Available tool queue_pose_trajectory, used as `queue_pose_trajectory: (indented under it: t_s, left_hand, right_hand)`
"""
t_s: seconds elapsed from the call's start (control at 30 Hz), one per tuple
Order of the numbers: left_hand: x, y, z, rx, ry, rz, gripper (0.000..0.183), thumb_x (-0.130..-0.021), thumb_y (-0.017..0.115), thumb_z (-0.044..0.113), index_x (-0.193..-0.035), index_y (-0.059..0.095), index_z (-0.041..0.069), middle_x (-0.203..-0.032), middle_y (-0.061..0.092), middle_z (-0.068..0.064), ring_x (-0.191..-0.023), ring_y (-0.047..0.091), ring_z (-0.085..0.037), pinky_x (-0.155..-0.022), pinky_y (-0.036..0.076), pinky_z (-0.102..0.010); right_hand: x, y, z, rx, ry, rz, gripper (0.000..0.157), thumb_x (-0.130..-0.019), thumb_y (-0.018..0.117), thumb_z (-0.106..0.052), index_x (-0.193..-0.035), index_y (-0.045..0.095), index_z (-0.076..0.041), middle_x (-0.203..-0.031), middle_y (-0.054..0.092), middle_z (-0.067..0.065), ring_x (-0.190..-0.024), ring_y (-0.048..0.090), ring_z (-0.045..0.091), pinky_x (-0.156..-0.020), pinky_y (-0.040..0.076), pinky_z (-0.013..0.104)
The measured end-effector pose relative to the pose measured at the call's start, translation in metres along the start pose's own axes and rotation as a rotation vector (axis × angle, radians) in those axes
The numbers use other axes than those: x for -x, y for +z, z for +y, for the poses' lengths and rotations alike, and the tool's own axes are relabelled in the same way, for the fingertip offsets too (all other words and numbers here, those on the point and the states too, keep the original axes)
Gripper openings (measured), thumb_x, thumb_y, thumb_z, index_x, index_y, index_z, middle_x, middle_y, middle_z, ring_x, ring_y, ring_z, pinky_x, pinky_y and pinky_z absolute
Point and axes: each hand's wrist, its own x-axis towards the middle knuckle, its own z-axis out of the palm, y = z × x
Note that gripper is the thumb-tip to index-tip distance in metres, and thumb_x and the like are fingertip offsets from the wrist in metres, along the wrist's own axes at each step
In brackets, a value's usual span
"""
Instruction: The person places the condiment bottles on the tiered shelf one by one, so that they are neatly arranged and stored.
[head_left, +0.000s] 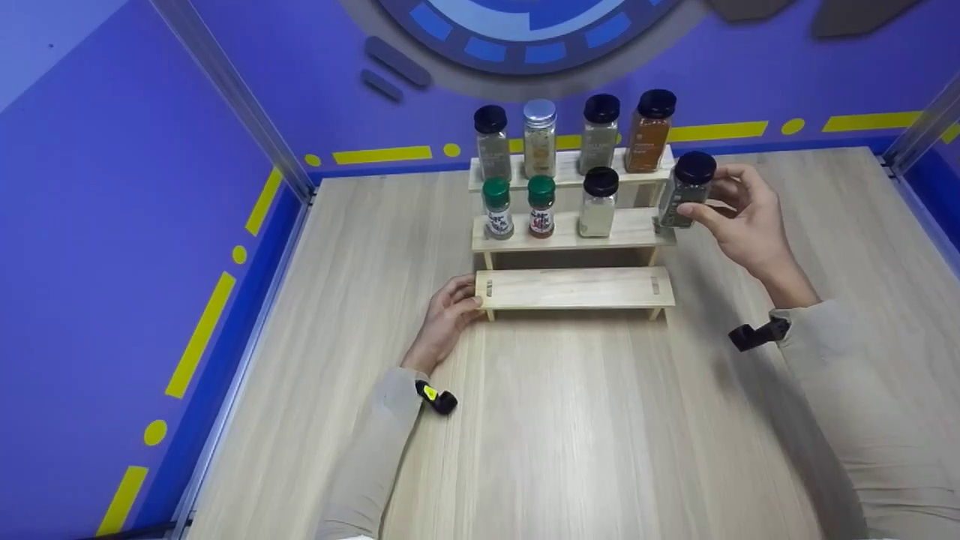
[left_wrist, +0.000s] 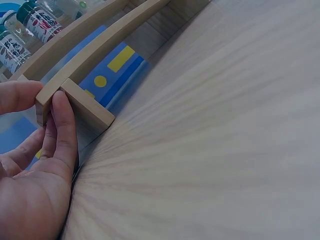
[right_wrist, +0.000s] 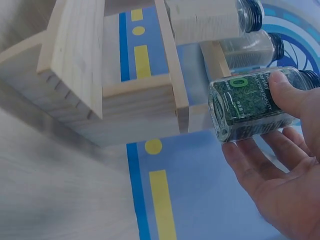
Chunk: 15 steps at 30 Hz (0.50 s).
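A three-tier wooden spice rack (head_left: 574, 288) stands on the table. My left hand (head_left: 448, 319) pinches the left end of its lowest shelf; in the left wrist view, a finger (left_wrist: 64, 120) reaches under the board. My right hand (head_left: 750, 225) grips a black-capped glass spice jar (head_left: 685, 192) at the right end of the middle shelf. Dried green herbs fill this jar (right_wrist: 247, 102) in the right wrist view, with the thumb on one side and fingers on the other. Whether its base touches the shelf, I cannot tell.
On the middle shelf stand two green-capped shakers (head_left: 497, 210) and a black-capped jar of pale powder (head_left: 598, 206). Several jars line the top shelf, including a silver-capped jar (head_left: 539, 139) and an orange-brown spice jar (head_left: 649, 133). A blue wall panel (head_left: 247, 75) rises behind.
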Motion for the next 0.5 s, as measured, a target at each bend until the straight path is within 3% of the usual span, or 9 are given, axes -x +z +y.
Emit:
queue_pose_trajectory:
  t_s: [0.5]
  left_hand:
    - [0.0,0.0,0.001,0.008,0.011,-0.009,0.046,-0.097,0.063,-0.002,-0.142,0.053,-0.006,-0.124,0.066,-0.008,-0.106,0.067,-0.016,-0.09,0.058,-0.03]
  right_hand:
    - [-0.001,0.028,0.004,-0.067,0.028,-0.061,0.042,-0.088,0.081,0.009,-0.118,0.058,-0.009,-0.108,0.077,-0.012,-0.104,0.071,0.009,-0.093,0.058,0.017]
